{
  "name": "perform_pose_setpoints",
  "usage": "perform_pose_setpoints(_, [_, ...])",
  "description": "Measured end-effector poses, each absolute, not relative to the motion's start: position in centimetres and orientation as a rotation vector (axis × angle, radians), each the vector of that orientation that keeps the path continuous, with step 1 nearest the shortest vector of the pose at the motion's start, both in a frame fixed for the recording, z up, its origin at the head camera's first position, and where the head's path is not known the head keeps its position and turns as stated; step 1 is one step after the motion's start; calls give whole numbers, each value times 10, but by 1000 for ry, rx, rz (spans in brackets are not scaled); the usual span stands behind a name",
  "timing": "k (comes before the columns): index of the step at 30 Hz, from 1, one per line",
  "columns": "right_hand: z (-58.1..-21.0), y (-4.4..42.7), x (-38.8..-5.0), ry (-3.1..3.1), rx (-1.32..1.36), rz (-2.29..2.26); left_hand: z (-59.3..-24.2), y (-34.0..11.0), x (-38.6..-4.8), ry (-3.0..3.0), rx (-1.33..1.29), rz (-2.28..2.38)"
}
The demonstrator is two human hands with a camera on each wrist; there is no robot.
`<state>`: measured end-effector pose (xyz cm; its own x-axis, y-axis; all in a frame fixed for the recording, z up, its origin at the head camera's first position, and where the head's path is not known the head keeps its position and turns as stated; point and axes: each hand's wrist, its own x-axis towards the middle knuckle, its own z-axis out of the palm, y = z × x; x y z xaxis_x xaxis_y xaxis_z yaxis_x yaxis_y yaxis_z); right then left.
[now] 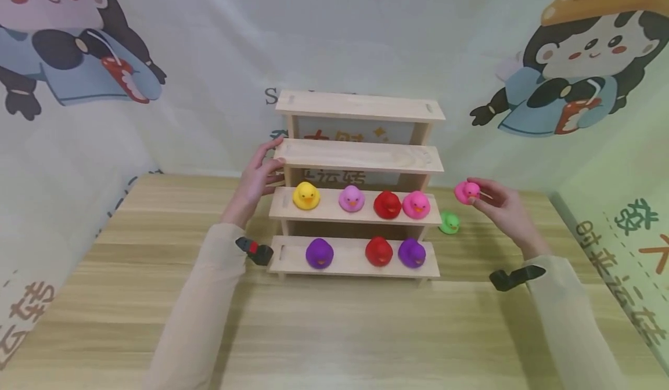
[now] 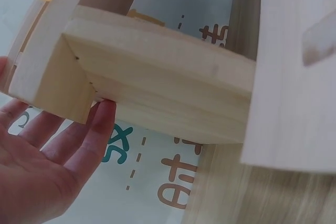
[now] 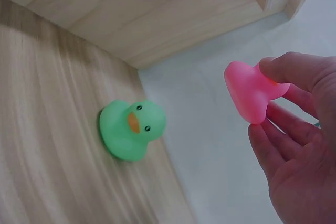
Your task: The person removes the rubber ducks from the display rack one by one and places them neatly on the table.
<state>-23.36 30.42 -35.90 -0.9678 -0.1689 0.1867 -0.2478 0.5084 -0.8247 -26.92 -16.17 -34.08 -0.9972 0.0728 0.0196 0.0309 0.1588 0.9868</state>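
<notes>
My right hand pinches a bright pink rubber duck between thumb and fingertips, in the air right of a stepped wooden rack. Below the held duck, a green rubber duck sits on the table beside the rack. My left hand holds the left end of the rack's second step from the top; in the left wrist view its fingers reach the underside of that end. On the third step stand yellow, light purple, red and pink ducks.
The lowest step carries a purple duck, a red duck and another purple duck. The rack stands on a wood-grain table. Printed cloth hangs behind and at both sides.
</notes>
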Motion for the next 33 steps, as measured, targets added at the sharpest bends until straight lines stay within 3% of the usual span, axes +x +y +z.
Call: perform_pose_setpoints(33, [-405,335,-220,-2757,330,1503,-339,-164,-267,2375,116,1971])
